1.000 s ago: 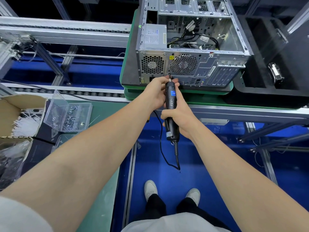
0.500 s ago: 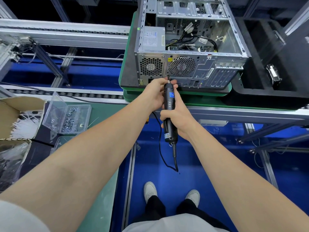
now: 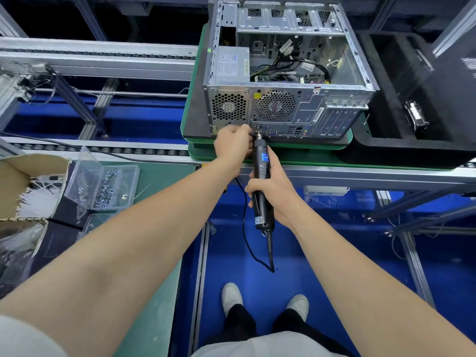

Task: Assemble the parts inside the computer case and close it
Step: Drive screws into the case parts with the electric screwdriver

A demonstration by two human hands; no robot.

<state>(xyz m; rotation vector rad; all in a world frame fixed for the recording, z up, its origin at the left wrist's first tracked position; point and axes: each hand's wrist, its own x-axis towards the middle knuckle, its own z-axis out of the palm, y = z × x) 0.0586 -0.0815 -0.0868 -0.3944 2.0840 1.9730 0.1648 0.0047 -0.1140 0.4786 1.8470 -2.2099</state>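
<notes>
Item: open-sided computer case [image 3: 283, 109] on green pallet [image 3: 195, 153], yellow warning triangle [image 3: 257, 96] on its rear; my right hand [image 3: 273, 186] gripped the black electric screwdriver [image 3: 260, 176], blue label [image 3: 264, 157] unreadable, while my left hand [image 3: 233, 143] pinched its bit against the lower rear panel.

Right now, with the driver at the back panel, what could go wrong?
The left hand has curled fingers right beside the tip of the electric screwdriver; a slip could nick them. A skidding bit could also mar the ports on the computer case. The driver's cord hangs looped below the right hand and might snag.
</notes>
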